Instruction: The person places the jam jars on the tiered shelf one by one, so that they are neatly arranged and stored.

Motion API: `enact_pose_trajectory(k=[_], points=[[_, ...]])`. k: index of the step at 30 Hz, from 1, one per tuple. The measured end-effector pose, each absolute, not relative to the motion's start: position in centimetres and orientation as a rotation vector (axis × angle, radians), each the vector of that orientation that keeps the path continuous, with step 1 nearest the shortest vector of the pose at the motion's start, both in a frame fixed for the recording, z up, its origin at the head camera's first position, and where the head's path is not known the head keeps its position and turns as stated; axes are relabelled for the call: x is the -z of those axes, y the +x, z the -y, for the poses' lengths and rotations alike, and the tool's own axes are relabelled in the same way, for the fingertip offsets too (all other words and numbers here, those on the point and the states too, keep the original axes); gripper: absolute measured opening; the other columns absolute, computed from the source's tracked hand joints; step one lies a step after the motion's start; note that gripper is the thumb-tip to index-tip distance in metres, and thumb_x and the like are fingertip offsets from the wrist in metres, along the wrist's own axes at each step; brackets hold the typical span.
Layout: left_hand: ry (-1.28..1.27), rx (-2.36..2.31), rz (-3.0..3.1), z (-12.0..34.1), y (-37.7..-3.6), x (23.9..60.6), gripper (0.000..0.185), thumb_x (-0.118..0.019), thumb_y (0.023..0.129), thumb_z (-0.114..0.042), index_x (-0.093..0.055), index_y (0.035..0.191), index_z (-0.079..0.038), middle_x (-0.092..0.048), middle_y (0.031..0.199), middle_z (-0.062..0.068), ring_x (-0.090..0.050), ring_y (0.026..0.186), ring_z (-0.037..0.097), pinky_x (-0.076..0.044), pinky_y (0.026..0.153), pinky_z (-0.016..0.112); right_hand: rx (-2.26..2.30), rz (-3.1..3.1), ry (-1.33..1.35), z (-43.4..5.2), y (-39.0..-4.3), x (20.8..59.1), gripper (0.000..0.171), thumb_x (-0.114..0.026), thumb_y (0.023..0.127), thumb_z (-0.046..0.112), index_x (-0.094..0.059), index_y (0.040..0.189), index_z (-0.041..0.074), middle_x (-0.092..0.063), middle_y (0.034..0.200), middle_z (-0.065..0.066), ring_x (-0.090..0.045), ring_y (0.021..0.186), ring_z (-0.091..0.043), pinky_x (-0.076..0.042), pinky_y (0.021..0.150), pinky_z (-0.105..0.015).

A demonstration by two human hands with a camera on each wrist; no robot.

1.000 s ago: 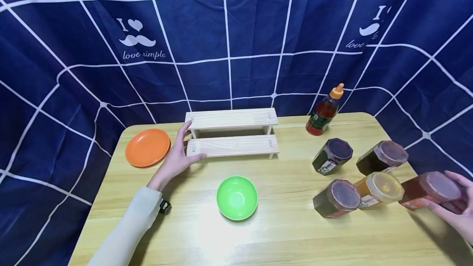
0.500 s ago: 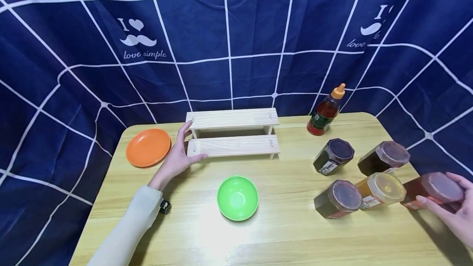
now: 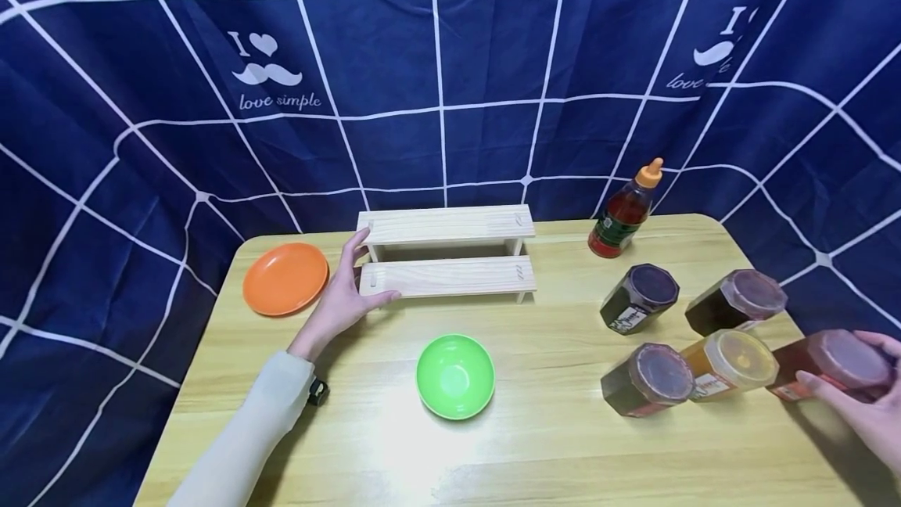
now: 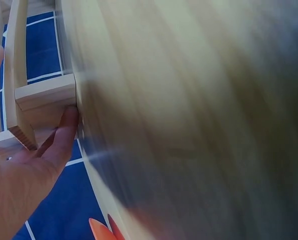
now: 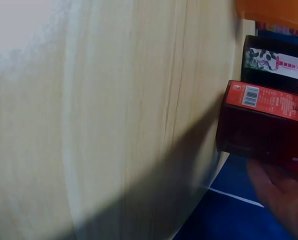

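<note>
Your right hand's fingers pinch the red jar; swung left, it could topple the yellow jar. Your left hand's clasp the rack; tugging could shift it.

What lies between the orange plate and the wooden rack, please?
In the head view, the left hand lies between the orange plate and the wooden rack.

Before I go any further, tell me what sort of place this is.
Probably a staged tabletop space, perhaps for recording, rather than a working kitchen: navy printed cloth hangs behind and on both sides of a wood-grain table, with lidded jars grouped toward its right end.
</note>
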State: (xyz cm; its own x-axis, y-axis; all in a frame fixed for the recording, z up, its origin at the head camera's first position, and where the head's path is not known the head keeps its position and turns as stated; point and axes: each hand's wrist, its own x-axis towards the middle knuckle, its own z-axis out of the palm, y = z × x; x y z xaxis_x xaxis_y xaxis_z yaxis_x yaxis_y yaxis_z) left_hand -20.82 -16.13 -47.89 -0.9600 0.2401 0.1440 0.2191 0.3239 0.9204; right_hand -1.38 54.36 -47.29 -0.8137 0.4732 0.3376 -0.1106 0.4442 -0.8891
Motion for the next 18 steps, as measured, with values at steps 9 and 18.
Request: enact_pose_trajectory(k=[9, 18], points=[[0.46, -1.785, -2.527, 16.0, -20.9, 47.8, 0.122, -0.097, 0.086, -0.009, -0.016, 0.174, -0.035, -0.019, 0.179, 0.005, -0.035, 0.156, 0.04, -0.037, 0.122, 0.062, -1.24, 2.171, -0.445, -53.3, -1.1, 46.0, 0.084, -0.073, 0.074, -0.026, -0.063, 0.136, 0.03, -0.067, 0.098, 0.019, -0.062, 0.069, 0.013, -0.048, 0.062, -0.004], [0.484, -1.808, -2.527, 16.0, -20.9, 48.0, 0.126, -0.096, 0.083, -0.002, -0.014, 0.175, -0.027, -0.019, 0.179, 0.012, -0.033, 0.157, 0.043, -0.035, 0.122, 0.064, -1.232, 2.13, -0.445, -52.6, -0.9, 44.8, 0.078, -0.068, 0.083, -0.021, -0.058, 0.141, 0.03, -0.066, 0.101, 0.021, -0.06, 0.075, 0.013, -0.045, 0.064, -0.002]])
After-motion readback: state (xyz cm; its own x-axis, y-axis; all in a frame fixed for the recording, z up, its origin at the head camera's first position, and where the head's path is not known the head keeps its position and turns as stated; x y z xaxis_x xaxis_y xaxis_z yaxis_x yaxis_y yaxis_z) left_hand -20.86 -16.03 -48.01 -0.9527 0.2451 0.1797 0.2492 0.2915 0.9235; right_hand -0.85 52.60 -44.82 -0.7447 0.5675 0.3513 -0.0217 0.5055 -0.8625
